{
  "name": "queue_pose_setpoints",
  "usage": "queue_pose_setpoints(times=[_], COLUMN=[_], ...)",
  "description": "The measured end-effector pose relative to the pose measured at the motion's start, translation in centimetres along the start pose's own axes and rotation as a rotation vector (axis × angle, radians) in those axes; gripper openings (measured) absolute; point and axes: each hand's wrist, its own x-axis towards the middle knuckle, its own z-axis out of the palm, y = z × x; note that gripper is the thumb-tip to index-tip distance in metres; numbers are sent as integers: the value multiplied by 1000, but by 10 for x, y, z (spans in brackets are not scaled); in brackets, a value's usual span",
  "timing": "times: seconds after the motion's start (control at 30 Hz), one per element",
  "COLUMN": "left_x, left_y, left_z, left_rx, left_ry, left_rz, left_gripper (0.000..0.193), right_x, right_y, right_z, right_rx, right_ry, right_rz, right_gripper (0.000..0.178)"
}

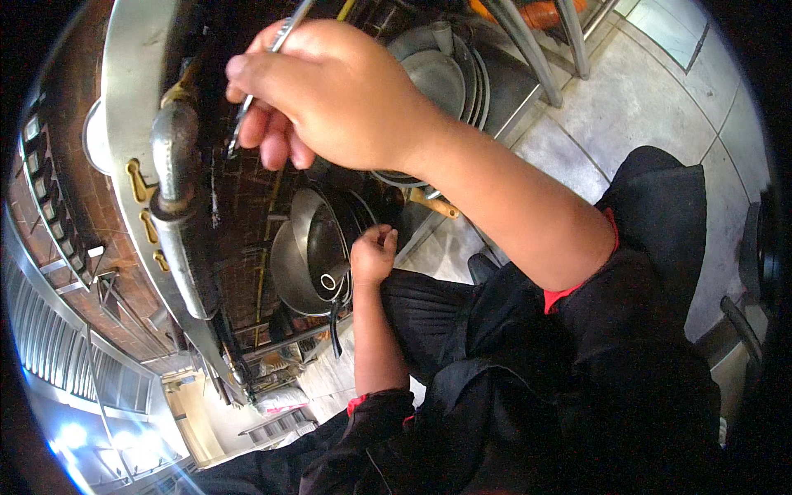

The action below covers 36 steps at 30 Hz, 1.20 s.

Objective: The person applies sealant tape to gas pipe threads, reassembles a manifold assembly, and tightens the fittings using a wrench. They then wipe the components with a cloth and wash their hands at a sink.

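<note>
In the head view, my right hand point(330, 91) is raised high in front of the stove, fingers closed round a slender metal utensil point(285, 33). Its lower end points down past my thumb; its upper end runs out of the picture, so its kind does not show. Lower down, my left hand point(374, 254) has its fingers curled in, beside several stacked pans point(301, 272). Whether anything sits in those fingers is hidden. A dark pan handle point(336, 330) sticks out below the left hand.
The stove's pale metal front point(136, 66) carries brass valve fittings point(140, 180) and a thick metal pipe point(177, 148). Another stack of pans point(433, 82) sits on a low shelf. A wooden handle point(435, 204) juts out there. Metal legs point(524, 49) stand on the tiled floor point(652, 107).
</note>
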Motion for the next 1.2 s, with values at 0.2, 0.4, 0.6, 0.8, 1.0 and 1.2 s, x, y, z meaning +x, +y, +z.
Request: queue_pose_setpoints(times=[0.2,0.4,0.6,0.8,1.0,1.2], left_x=[1,-1,1,0,-4,7], left_y=[-5,-13,-32,-27,-11,10], left_z=[2,6,13,5,1,-19], left_rx=[7,27,62,124,-149,-424], left_ry=[13,116,141,51,23,152], left_rz=[12,223,366,230,-20,41], left_gripper=[24,34,38,35,24,23], right_x=[-12,-26,-31,-19,-16,-22], right_y=[11,19,32,29,7,5], right_z=[11,26,47,33,13,7], right_rx=[-418,-591,-640,-600,-210,-61], right_ry=[116,189,281,212,52,22], right_rz=[-528,-694,-873,-862,-134,-110], right_gripper=[19,9,20,20,21,21])
